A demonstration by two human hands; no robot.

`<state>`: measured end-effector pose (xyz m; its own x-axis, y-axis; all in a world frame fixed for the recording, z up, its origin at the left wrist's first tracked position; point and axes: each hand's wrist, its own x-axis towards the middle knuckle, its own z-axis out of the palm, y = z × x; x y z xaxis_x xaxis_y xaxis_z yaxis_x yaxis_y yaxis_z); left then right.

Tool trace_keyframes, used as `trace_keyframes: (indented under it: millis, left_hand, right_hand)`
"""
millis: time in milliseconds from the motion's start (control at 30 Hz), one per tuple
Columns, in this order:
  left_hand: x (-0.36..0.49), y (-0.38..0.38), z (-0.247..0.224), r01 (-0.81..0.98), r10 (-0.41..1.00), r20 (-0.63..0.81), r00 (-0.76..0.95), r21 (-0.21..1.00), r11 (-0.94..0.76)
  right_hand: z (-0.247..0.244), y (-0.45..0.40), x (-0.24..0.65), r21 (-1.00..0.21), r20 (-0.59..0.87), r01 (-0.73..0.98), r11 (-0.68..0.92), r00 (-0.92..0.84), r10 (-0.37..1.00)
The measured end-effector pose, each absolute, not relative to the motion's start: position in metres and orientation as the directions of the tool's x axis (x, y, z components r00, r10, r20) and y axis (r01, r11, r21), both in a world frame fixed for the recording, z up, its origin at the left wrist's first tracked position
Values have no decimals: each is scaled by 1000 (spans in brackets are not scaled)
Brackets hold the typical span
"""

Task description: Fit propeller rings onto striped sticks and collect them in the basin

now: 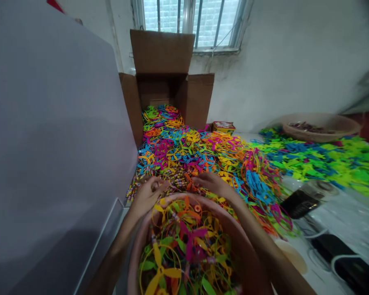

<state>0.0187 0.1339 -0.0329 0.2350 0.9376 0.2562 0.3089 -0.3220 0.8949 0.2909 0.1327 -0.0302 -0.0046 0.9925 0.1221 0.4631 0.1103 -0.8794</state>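
Note:
My left hand [149,194] is over a heap of small striped stick-like pieces [178,180], its fingers curled together. What it holds, if anything, is too small to make out. My right hand [213,184] is a little to the right, fingertips closed on an orange plastic propeller [190,182]. Just below both hands stands a pink tub [242,229], full of ringed propellers in yellow, green, orange and magenta, some with striped sticks attached. Behind the hands spreads a large pile of coloured ringed propellers [187,143].
An open cardboard box [199,98] at the back spills propellers. A grey-white panel [64,123] rises close on the left. To the right are green and blue flat pieces [320,159], a shallow basin [350,127], a dark-labelled jar [310,198] and a black device [344,258].

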Motion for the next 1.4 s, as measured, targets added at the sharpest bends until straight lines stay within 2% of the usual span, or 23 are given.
trace_keyframes:
  millis: [67, 133, 233, 333, 467, 600, 700, 800, 900, 1000, 1100, 1200, 1300, 1400]
  left_hand:
    - [18, 137, -37, 412, 936, 328, 130, 840, -352]
    - [21, 136, -40, 426, 933, 338, 123, 831, -357]
    - [25, 132, -44, 395, 940, 308, 145, 853, -340]
    - [27, 130, -46, 321, 946, 266, 183, 894, -314]
    - [36, 131, -48, 149, 952, 237, 191, 952, -267]
    - [47, 128, -50, 102, 952, 207, 225, 967, -234]
    - [47, 128, -52, 146, 952, 235, 199, 953, -266]
    - [44, 128, -50, 192, 952, 286, 114, 933, -303]
    - [42, 129, -44, 208, 951, 307, 42, 928, -309]
    - [44, 128, -38, 156, 966, 259, 12, 953, -258]
    - [49, 129, -35, 30, 975, 223, 24, 974, -223]
    - [55, 130, -33, -88, 980, 197, 20, 977, -195]
    - [61, 129, -28, -208, 983, 181, -43, 960, -186]
    - [66, 123, -23, -286, 970, 234, -70, 927, -244]
  right_hand:
    - [-38, 159, 296, -750, 158, 658, 60, 92, 983]
    - [-45, 179, 296, -602, 196, 798, 5, 142, 970]
    - [-54, 197, 293, -395, 256, 918, -25, 136, 957]
    - [-62, 205, 295, -238, 287, 971, 5, 66, 956]
    - [-70, 211, 297, -120, 271, 992, 37, -3, 963]
    - [-72, 216, 292, -93, 284, 994, 57, -28, 958]
    - [-71, 215, 286, -123, 352, 989, 78, -30, 936]
    - [-69, 211, 283, -202, 401, 975, 94, -5, 916]
    - [-65, 207, 286, -329, 433, 938, 110, 47, 900]
    - [-58, 205, 289, -500, 462, 855, 138, 129, 877]
    - [-49, 202, 290, -698, 452, 694, 175, 238, 859]
    - [-41, 189, 282, -862, 395, 455, 223, 330, 857]
    - [-33, 160, 266, -942, 316, 226, 249, 341, 885]
    - [-25, 122, 248, -981, 178, -29, 192, 262, 948]
